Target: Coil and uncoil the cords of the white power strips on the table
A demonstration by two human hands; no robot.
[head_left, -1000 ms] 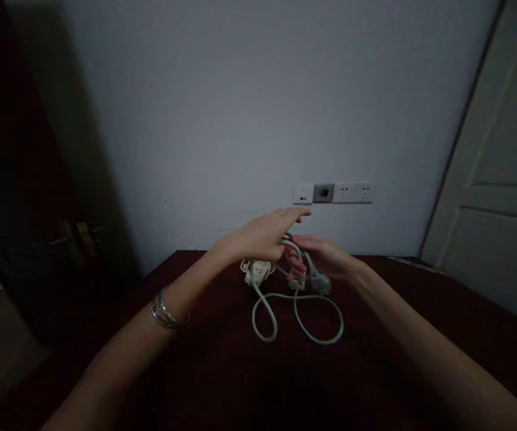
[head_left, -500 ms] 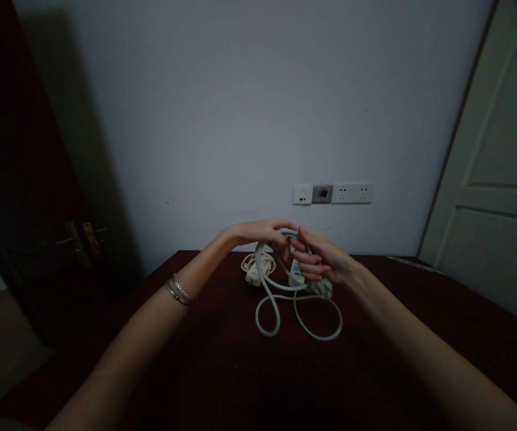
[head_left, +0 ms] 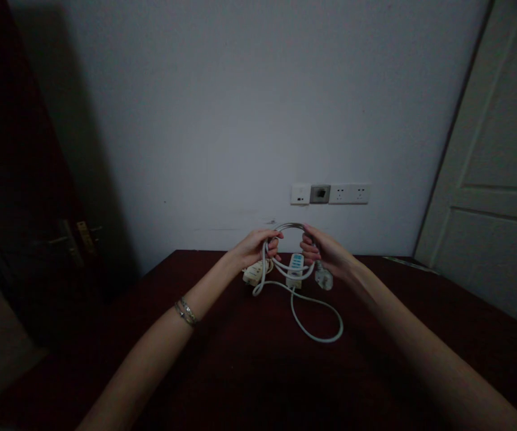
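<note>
My left hand [head_left: 253, 246] and my right hand [head_left: 323, 251] are both closed round a thick white cable [head_left: 301, 311], holding an arch of it up between them above the dark red table [head_left: 240, 371]. Loops of the cable hang down, and one long loop lies on the table toward me. A small white power strip with blue buttons [head_left: 295, 267] sits behind the loops. The cable's grey plug [head_left: 324, 280] hangs just under my right hand. A second white block with a thin coiled cord [head_left: 253, 273] lies under my left hand.
A row of wall sockets [head_left: 330, 194] is on the white wall behind the table. A dark door with a brass handle [head_left: 72, 239] stands at the left, and a pale panelled door [head_left: 496, 197] at the right. Bracelets [head_left: 185, 312] are on my left wrist.
My left hand, flat over the cable a second ago, has closed on it. Both hands lifted the cable into an arch, taking up one of the loops from the table.
</note>
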